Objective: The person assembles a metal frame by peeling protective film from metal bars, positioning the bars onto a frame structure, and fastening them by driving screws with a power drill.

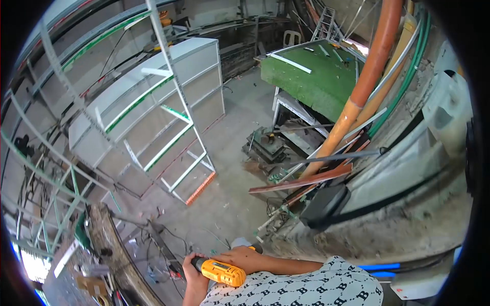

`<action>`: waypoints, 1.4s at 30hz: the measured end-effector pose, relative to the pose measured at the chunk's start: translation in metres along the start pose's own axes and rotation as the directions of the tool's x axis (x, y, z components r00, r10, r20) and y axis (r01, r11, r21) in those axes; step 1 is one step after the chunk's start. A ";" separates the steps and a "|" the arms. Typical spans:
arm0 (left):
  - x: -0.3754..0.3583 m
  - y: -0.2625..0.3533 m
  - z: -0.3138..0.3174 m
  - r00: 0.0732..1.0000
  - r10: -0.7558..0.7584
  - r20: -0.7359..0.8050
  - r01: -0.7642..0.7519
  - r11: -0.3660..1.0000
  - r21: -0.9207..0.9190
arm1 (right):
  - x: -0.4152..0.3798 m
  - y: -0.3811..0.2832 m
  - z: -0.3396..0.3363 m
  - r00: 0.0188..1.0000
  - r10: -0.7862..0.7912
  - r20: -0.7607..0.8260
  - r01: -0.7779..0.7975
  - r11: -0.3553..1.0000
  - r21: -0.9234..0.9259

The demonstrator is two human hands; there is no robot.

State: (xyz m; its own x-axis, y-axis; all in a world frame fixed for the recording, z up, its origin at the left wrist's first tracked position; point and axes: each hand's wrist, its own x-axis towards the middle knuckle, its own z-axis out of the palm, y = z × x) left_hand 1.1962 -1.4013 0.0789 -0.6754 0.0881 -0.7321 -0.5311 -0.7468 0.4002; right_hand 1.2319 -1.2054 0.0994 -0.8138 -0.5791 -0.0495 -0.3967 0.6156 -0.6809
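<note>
A yellow and black power tool (223, 272) lies across the front of my body at the bottom of the view, against a white shirt with black letters. My left hand (194, 271) is at its black front end, with the fingers closed around that end. Behind the yellow body, my right hand (239, 258) reaches over from the right with its fingers bent. A small black and yellow part shows just past the right hand, and what that hand's fingers grip is mostly hidden.
A metal frame (190, 125) with green and white bars stands ahead left, before a white panelled unit (203, 66). A green-topped table (301, 76) is ahead right. Orange pipes (357, 102) slant down on the right. A worn wooden bench (120, 250) is lower left, beside cables on the floor.
</note>
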 end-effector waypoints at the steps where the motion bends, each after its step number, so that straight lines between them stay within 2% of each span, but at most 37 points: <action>1: 0.023 0.003 0.004 0.998 -0.001 0.061 0.001 1.000 -0.006 | 0.012 0.014 -0.012 0.999 0.014 0.040 -0.016 0.998 0.060; 2: 0.049 0.005 0.010 0.997 -0.003 0.074 0.002 1.000 0.013 | 0.024 0.034 -0.016 1.000 0.020 0.017 -0.021 0.998 0.059; 4: 0.099 0.011 0.031 0.961 -0.066 0.268 0.061 0.998 0.026 | 0.043 0.079 -0.018 0.987 0.056 -0.154 -0.007 0.953 0.302; 5: 0.121 0.015 0.044 0.972 -0.092 0.215 0.059 0.986 0.158 | 0.050 0.100 -0.026 0.972 0.151 -0.181 -0.069 0.917 0.392; 6: 0.146 0.020 0.056 0.970 -0.093 0.223 0.055 0.984 0.170 | 0.058 0.123 -0.043 0.969 0.151 -0.196 -0.064 0.918 0.392; 8: 0.203 0.036 0.069 0.981 -0.168 0.098 0.113 0.901 0.418 | 0.077 0.167 -0.082 0.935 0.308 -0.177 -0.231 0.905 0.358; 9: 0.243 0.044 0.067 0.983 -0.155 0.100 0.081 0.849 0.522 | 0.088 0.188 -0.109 0.930 0.313 -0.192 -0.231 0.906 0.356; 11: 0.303 0.067 0.069 0.983 -0.174 0.059 0.110 0.813 0.571 | 0.108 0.222 -0.147 0.833 0.477 -0.279 -0.450 0.879 0.158; 13: 0.358 0.091 0.103 0.980 -0.200 0.023 0.144 0.776 0.614 | 0.122 0.260 -0.186 0.794 0.487 -0.363 -0.449 0.873 0.191; 15: 0.398 0.099 0.133 0.982 -0.163 0.091 0.068 0.768 0.637 | 0.130 0.293 -0.220 0.728 0.515 -0.454 -0.459 0.857 0.235; 20: 0.464 0.103 0.277 0.972 -0.201 0.120 0.059 0.708 0.704 | 0.171 0.345 -0.302 0.669 0.532 -0.519 -0.427 0.847 0.317; 22: 0.492 0.095 0.329 0.918 -0.265 0.295 -0.114 0.537 0.836 | 0.192 0.375 -0.329 0.659 0.525 -0.538 -0.402 0.851 0.338; 24: 0.516 0.088 0.382 0.920 -0.304 0.248 -0.054 0.528 0.847 | 0.220 0.410 -0.357 0.706 0.545 -0.452 -0.414 0.835 0.362; 26: 0.549 0.083 0.428 0.834 -0.355 0.421 -0.307 0.336 0.891 | 0.256 0.456 -0.380 0.713 0.559 -0.424 -0.478 0.829 0.289; 27: 0.560 0.085 0.455 0.797 -0.395 0.458 -0.378 0.265 0.887 | 0.272 0.476 -0.395 0.729 0.492 -0.476 -0.404 0.870 0.282; 28: 0.562 0.091 0.489 0.793 -0.402 0.457 -0.373 0.271 0.887 | 0.286 0.491 -0.415 0.741 0.422 -0.522 -0.330 0.906 0.264; 29: 0.561 0.098 0.521 0.794 -0.396 0.460 -0.438 0.150 0.886 | 0.299 0.504 -0.438 0.743 0.430 -0.513 -0.342 0.903 0.261; 30: 0.560 0.103 0.555 0.794 -0.388 0.467 -0.496 0.029 0.868 | 0.311 0.515 -0.467 0.776 0.461 -0.431 -0.396 0.887 0.236; 31: 0.562 0.109 0.585 0.788 -0.401 0.467 -0.483 0.067 0.873 | 0.320 0.528 -0.492 0.798 0.493 -0.347 -0.445 0.870 0.212; 32: 0.572 0.112 0.601 0.787 -0.411 0.460 -0.477 0.066 0.876 | 0.326 0.545 -0.512 0.794 0.503 -0.343 -0.453 0.864 0.219; 33: 0.585 0.115 0.614 0.777 -0.375 0.506 -0.491 0.143 0.859 | 0.332 0.562 -0.530 0.804 0.476 -0.358 -0.413 0.878 0.241; 34: 0.598 0.119 0.628 0.764 -0.338 0.549 -0.506 0.213 0.836 | 0.337 0.580 -0.544 0.809 0.449 -0.380 -0.370 0.890 0.265; 35: 0.611 0.122 0.640 0.784 -0.324 0.530 -0.460 0.270 0.846 | 0.340 0.606 -0.544 0.770 0.388 -0.506 -0.320 0.922 0.220; 36: 0.623 0.124 0.651 0.778 -0.335 0.532 -0.467 0.257 0.846 | 0.345 0.619 -0.556 0.758 0.394 -0.520 -0.322 0.919 0.227; 38: 0.641 0.127 0.680 0.822 -0.242 0.516 -0.410 0.376 0.831 | 0.355 0.647 -0.582 0.723 0.548 -0.420 -0.442 0.835 0.328; 39: 0.633 0.132 0.713 0.799 -0.257 0.543 -0.476 0.282 0.833 | 0.360 0.668 -0.588 0.715 0.552 -0.429 -0.436 0.831 0.344; 40: 0.648 0.130 0.729 0.792 -0.270 0.547 -0.485 0.265 0.834 | 0.364 0.693 -0.590 0.701 0.558 -0.444 -0.434 0.828 0.355; 42: 0.683 0.126 0.755 0.849 -0.169 0.501 -0.414 0.377 0.829 | 0.375 0.738 -0.609 0.729 0.575 -0.372 -0.433 0.807 0.401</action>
State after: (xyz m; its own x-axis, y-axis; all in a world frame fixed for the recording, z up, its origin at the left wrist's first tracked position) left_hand 0.2819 -0.9374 0.0460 -0.7398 0.5310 -0.4131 -0.3444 0.2285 0.9106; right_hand 0.3752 -0.6433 0.0232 -0.9790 0.1309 -0.1560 0.2022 0.5336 -0.8212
